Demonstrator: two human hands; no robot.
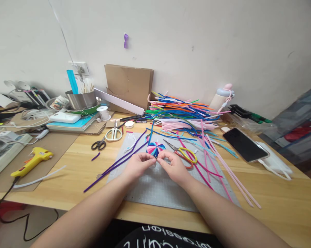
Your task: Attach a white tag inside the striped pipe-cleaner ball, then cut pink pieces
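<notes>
Frame centre: left hand [140,164] and right hand [174,166] pinch one striped disc [156,148]; three scissors [175,148], two leftward, one rightward.

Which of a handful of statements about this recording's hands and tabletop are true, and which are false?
1. The left hand and right hand meet at the near edge of the striped piece. True.
2. The right hand holds the scissors with yellow and orange handles. False: those scissors lie on the gray mat beside it.
3. The yellow glue gun lies to the person's left. True.
4. The phone lies left of the gray mat. False: the phone lies to its right.
5. Brown cardboard stands upright by the wall. True.
</notes>
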